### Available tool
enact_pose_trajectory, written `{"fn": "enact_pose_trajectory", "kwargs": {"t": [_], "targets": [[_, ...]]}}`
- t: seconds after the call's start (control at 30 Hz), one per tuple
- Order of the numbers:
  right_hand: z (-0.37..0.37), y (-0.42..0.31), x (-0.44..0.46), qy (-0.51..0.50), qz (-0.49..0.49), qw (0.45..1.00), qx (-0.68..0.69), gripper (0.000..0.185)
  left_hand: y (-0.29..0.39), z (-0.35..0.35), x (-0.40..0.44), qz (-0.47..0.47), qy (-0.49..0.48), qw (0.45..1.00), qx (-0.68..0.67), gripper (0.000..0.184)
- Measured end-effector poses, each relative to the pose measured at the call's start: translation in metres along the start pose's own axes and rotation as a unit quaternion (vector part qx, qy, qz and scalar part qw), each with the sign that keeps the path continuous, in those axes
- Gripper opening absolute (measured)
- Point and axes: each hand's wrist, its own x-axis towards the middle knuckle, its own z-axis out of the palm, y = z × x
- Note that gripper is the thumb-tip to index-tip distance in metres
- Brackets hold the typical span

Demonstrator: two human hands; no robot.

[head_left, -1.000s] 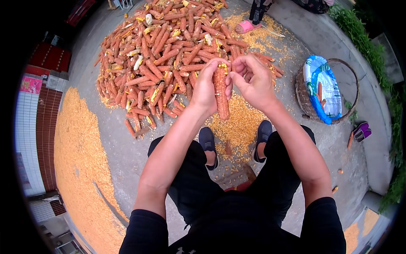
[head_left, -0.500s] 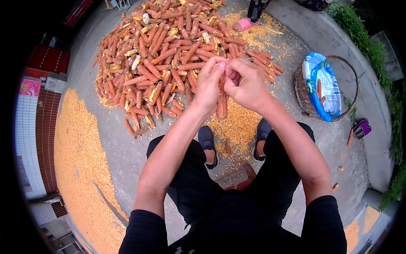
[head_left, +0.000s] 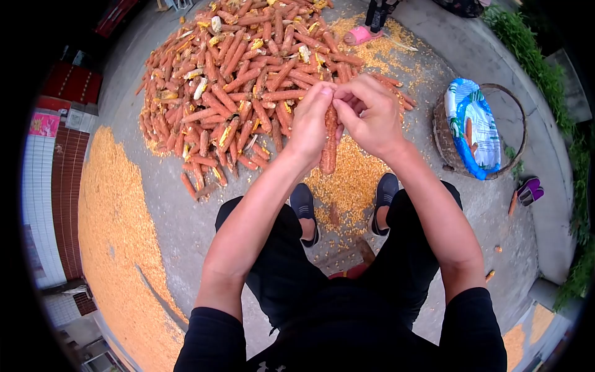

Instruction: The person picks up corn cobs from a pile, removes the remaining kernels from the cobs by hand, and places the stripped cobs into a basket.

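A reddish corn cob (head_left: 328, 149) hangs upright between my hands, its lower end free and bare of kernels. Wrapped round its left side is my left hand (head_left: 310, 124), thumb near the top. My right hand (head_left: 367, 115) has its fingers curled at the cob's upper right; whether they pinch a kernel is hidden. The cob's top is covered by my fingers. Loose yellow kernels (head_left: 347, 180) lie on the ground beneath, between my shoes. Behind my hands rises a large heap of cobs (head_left: 235, 80), some with yellow kernels still on them.
At the right stands a wicker basket (head_left: 441, 133) with a blue and white liner and cobs inside. Purple shoes (head_left: 530, 191) lie beyond it. A wide spread of kernels (head_left: 118, 248) covers the left ground. Another person's foot in a pink slipper (head_left: 361, 35) is at the top.
My right hand came in over the top of the cob, then its fingers opened slightly and shifted. The yellow kernels seen at the cob's top a second ago are now hidden. My left hand still holds the cob.
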Motion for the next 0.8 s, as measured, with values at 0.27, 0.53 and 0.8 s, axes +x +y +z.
{"fn": "enact_pose_trajectory", "kwargs": {"t": [0.27,0.53,0.8], "targets": [[-0.003,-0.005,0.002,-0.04,0.024,0.999,-0.011,0.007,-0.012,-0.006,0.0,0.014,-0.006,0.998,0.067,0.029],[-0.004,-0.009,-0.002,-0.007,0.111,0.986,0.122,0.008,0.012,-0.009,0.003,-0.056,-0.025,0.991,-0.119,0.033],[-0.014,-0.01,0.006,-0.085,0.205,0.939,0.261,0.03,0.016,-0.008,-0.005,-0.086,-0.091,0.983,-0.132,0.033]]}}
